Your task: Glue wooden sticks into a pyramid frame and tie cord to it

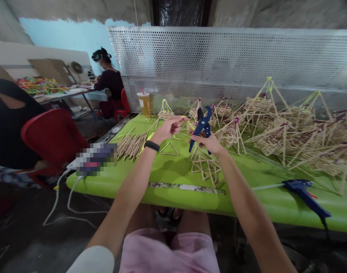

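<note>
My right hand (210, 143) is closed round the handles of a blue cutter (202, 125), held upright above the green table (173, 189). My left hand (170, 127), with a black band on its wrist, pinches one end of a thin yellow-green straw (190, 125) that runs toward the cutter's jaws. Below the hands lie a stick triangle (169, 148) and a flat lattice of sticks (205, 167).
A bundle of loose sticks (132, 145) lies at the left of the table. Many stick pyramids (289, 125) pile up at the right. A blue glue gun (305, 191) lies near the front edge. A drink cup (144, 103) stands by the perforated metal screen (233, 64). Another person (108, 81) sits far left.
</note>
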`<move>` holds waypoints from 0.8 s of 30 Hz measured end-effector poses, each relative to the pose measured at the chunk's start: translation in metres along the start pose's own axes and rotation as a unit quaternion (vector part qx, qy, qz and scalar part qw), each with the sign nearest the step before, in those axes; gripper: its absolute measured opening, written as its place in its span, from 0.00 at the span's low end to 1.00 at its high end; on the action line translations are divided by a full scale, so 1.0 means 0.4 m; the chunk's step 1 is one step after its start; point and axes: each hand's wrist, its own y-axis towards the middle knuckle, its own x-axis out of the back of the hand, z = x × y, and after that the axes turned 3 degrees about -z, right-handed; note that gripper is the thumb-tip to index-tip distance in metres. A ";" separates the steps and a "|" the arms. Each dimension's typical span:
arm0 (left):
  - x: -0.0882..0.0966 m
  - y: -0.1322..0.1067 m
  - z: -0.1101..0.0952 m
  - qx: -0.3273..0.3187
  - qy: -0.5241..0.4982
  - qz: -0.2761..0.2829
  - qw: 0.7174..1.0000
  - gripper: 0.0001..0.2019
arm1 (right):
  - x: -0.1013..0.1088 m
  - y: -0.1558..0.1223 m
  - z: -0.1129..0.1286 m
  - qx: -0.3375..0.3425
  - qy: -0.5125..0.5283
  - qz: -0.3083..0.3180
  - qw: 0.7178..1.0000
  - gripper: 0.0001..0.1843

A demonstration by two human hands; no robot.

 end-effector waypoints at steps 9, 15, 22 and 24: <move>-0.026 0.016 0.028 0.031 0.022 0.000 0.999 0.07 | -0.034 -0.004 0.000 0.001 0.001 0.008 1.000 0.23; -0.011 0.010 0.029 -0.002 0.018 0.029 0.999 0.11 | 0.024 -0.020 0.032 -0.007 -0.111 0.024 0.993 0.20; 0.002 0.000 0.010 -0.047 0.055 0.003 0.997 0.10 | 0.153 -0.025 0.012 -0.020 -0.189 -0.095 0.977 0.16; 0.006 0.000 0.016 -0.065 0.079 0.000 0.995 0.10 | 0.150 -0.020 0.005 -0.001 -0.151 -0.135 0.979 0.19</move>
